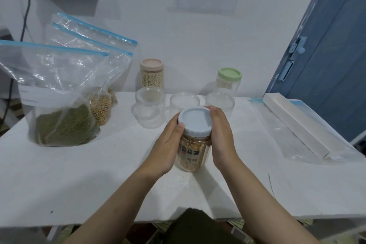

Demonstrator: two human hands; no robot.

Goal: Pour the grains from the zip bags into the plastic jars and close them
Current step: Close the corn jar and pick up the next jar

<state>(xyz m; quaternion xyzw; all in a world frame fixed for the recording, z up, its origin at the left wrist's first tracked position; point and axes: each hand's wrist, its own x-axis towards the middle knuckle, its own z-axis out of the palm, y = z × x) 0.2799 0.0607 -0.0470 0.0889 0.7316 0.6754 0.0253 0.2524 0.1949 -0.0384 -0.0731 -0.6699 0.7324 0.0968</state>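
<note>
Two bare forearms, no sleeves, no rings or watch on the hands, dark olive garment (pixel 195 228) at the lap

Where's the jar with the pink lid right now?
In the head view, the jar with the pink lid stands at the back of the table against the wall, left of centre, behind the open empty jar and right of the zip bags.

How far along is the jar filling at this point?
Done: the pink-lidded jar holds grain and is capped. In hand: both hands, left hand and right hand, hold the blue-lidded jar of grain. Left: three empty open jars and the zip bags still holding grain.
</note>
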